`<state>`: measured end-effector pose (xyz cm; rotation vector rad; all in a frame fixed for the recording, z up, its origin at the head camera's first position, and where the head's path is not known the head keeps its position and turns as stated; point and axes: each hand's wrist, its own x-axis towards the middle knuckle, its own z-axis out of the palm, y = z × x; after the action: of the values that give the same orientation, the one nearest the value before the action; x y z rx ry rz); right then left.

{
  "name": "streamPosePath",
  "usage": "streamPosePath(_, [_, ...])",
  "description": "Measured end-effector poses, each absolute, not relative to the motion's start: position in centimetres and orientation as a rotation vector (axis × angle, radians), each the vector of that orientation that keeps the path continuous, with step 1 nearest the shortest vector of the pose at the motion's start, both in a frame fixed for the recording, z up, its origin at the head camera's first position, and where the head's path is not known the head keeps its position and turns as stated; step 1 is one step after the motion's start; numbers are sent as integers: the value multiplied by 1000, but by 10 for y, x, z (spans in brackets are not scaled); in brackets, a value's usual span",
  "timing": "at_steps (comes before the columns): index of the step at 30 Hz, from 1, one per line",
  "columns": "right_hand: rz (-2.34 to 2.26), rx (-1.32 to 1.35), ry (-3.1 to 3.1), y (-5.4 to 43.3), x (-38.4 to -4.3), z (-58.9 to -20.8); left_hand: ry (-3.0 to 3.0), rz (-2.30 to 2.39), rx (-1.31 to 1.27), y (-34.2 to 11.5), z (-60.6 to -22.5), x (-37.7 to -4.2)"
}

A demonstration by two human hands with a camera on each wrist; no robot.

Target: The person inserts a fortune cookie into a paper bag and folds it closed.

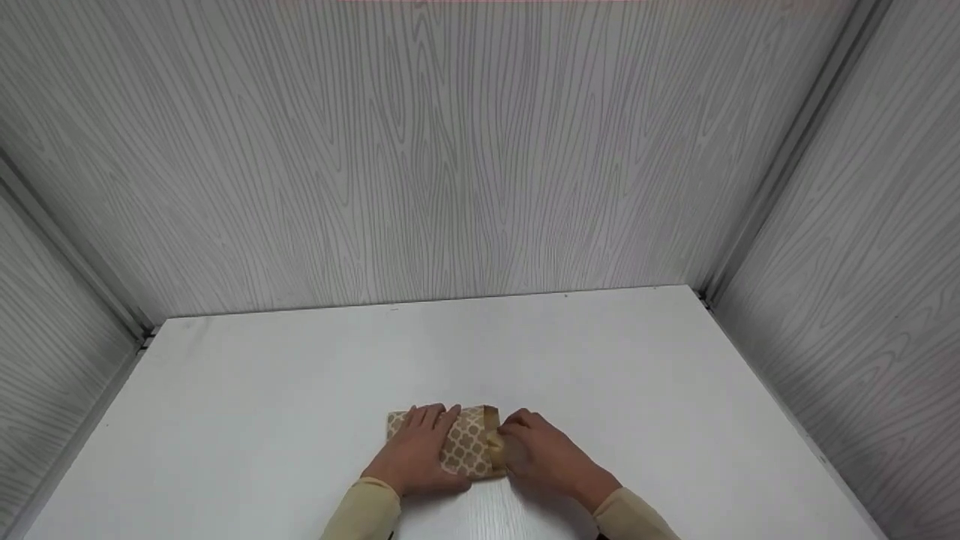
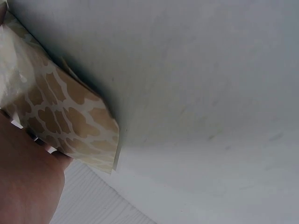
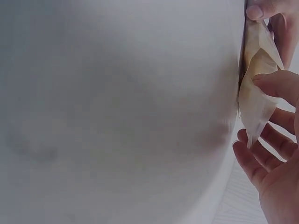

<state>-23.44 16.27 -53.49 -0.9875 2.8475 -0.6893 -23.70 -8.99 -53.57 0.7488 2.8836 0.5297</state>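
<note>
A flat paper bag point(image 1: 470, 442), tan with a pale lattice print, lies on the white table with its plain brown end to the right. My left hand point(image 1: 416, 459) presses down on its printed face, fingers laid across it and thumb along the near edge. At the brown end, my right hand point(image 1: 551, 459) pinches the paper flap point(image 3: 257, 105) between thumb and fingers, and the other fingers spread below it in the right wrist view. The left wrist view shows the bag's printed left end point(image 2: 79, 114) beyond the left hand, its corner slightly off the surface.
The white tabletop point(image 1: 300, 375) stretches out around the bag. Behind it stands a grey wood-grain panel point(image 1: 450, 150), with similar side panels at left point(image 1: 45, 360) and right point(image 1: 862, 262).
</note>
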Motion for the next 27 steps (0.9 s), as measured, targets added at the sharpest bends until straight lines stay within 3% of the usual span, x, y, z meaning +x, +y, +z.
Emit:
streamPosePath(17, [-874, -873, 2782, 146, -238, -541, 2883, 524, 739, -90, -537, -238])
streamPosePath(27, [-880, -947, 2720, 143, -241, -543, 2861, 588, 756, -92, -539, -239])
